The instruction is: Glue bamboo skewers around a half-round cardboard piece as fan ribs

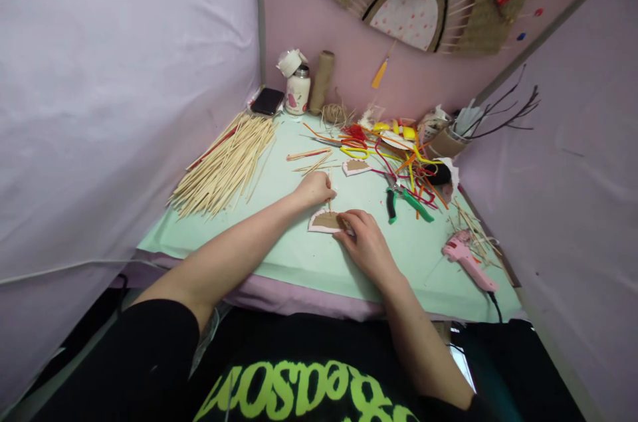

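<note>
My left hand [315, 189] is closed on a thin wooden stick [329, 204], which stands nearly straight away from me. The stick's near end meets the curved edge of a half-round cardboard piece [323, 221] with a white rim, lying on the table. My right hand [363, 236] grips the right side of that piece between thumb and fingers. A smaller half-round cardboard piece [356, 167] rests just beyond my hands. Left of it are a few loose sticks [313, 163] and a folded orange strip [308, 154].
A big pile of sticks [226, 166] covers the left side. Scissors [351, 146], green-handled pliers [409, 201] and tangled coloured pipe cleaners [416, 169] lie right of centre. A pink glue gun [468, 261] sits at right. At the back are a phone [268, 102] and a bottle [298, 93].
</note>
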{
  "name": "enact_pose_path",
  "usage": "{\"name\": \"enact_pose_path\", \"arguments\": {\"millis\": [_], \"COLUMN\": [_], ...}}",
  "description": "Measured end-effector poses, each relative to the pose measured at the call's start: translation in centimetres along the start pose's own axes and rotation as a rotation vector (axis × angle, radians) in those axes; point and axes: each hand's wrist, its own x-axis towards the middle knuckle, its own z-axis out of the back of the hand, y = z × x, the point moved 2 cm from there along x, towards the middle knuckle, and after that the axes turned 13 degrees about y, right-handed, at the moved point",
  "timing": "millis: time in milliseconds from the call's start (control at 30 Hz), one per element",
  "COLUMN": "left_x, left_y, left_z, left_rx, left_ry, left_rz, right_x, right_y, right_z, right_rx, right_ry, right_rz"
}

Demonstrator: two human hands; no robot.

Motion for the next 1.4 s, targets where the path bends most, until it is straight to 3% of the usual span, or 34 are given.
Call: {"name": "enact_pose_path", "arguments": {"millis": [300, 767, 1400], "left_x": [0.2, 0.5, 0.4], "left_y": [0.0, 0.0, 0.1], "left_z": [-0.1, -0.1, -0.1], "left_rx": [0.018, 0.193, 0.142], "left_ry": [0.008, 0.039, 0.043], "left_rz": [-0.001, 0.036, 0.018], "right_x": [0.3, 0.7, 0.6], "right_y": [0.7, 1.1, 1.5], "right_z": [0.4, 0.0, -0.2], "right_rx": [-0.021, -0.131, -0.268], "right_ry": [0.032, 0.074, 0.116], "right_rz": [0.033, -0.031, -0.071]}}
